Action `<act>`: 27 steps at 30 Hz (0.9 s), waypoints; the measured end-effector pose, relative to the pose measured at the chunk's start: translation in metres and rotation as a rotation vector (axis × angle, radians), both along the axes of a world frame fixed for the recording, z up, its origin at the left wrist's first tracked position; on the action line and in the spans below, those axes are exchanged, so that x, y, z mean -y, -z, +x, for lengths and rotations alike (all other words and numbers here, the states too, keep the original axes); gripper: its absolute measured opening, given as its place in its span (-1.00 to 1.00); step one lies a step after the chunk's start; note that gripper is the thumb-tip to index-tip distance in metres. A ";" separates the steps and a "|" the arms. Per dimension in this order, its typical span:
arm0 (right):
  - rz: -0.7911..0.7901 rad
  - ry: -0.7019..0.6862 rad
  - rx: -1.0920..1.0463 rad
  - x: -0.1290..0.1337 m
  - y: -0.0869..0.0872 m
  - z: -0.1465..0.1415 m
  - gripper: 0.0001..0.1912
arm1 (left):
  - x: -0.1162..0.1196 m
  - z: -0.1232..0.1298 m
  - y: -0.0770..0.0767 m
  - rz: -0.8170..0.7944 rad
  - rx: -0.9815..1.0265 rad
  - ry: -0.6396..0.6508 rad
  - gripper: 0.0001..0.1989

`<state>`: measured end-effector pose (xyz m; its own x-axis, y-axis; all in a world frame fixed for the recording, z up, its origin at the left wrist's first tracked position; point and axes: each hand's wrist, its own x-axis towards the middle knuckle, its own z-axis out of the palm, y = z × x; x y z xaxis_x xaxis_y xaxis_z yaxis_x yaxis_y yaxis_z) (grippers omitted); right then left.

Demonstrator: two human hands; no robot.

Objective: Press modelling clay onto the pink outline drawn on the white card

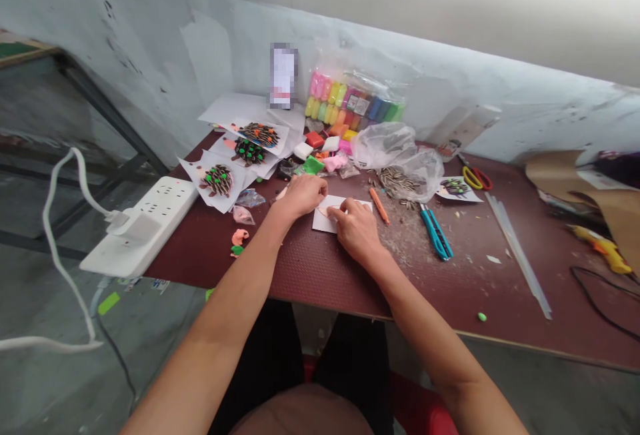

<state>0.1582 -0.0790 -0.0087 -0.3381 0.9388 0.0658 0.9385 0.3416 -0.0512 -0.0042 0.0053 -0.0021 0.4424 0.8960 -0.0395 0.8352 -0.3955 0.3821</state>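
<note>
A small white card (325, 223) lies on the table in front of me, with a flat peach-coloured patch (322, 211) on it. My right hand (358, 227) rests over the card's right part, its fingers bent and pressed together beside the patch; whatever they pinch is hidden. At the card's upper left, my left hand (303, 195) is closed with its fingers curled downward, and I cannot make out what they hold. An orange pen-like tool (379, 206) lies just right of the card. Pieces of coloured clay (313, 165) sit beyond my left hand.
Cards with spiky seed-shell hedgehogs (217, 181) lie at left, near a white power strip (167, 198). Packs of coloured clay (355, 101) stand behind. To the right are a bag of seed shells (397, 181), a teal cutter (437, 233), scissors (475, 179), glue sticks (520, 258) and a glue gun (600, 248).
</note>
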 end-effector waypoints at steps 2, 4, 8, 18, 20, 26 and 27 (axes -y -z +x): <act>0.006 0.000 -0.033 0.000 0.002 0.002 -0.61 | 0.000 0.000 0.000 0.000 0.004 -0.002 -0.77; 0.018 0.006 -0.074 -0.001 0.004 0.005 -0.61 | 0.000 0.000 0.000 0.000 0.006 -0.007 -0.78; 0.057 0.010 -0.103 -0.003 0.007 0.009 -0.60 | 0.000 0.000 -0.001 -0.008 0.001 -0.008 -0.76; 0.043 0.034 -0.088 -0.002 0.006 0.007 -0.62 | 0.001 0.001 -0.002 -0.019 0.005 -0.010 -0.75; 0.074 0.045 -0.115 -0.003 0.006 0.009 -0.59 | 0.001 0.001 -0.003 -0.022 0.002 -0.008 -0.75; 0.061 0.007 -0.084 -0.002 0.005 0.009 -0.62 | 0.000 0.000 0.000 -0.003 0.007 -0.009 -0.76; 0.054 -0.003 -0.071 -0.002 0.005 0.008 -0.63 | 0.000 0.000 0.001 0.006 0.007 -0.008 -0.76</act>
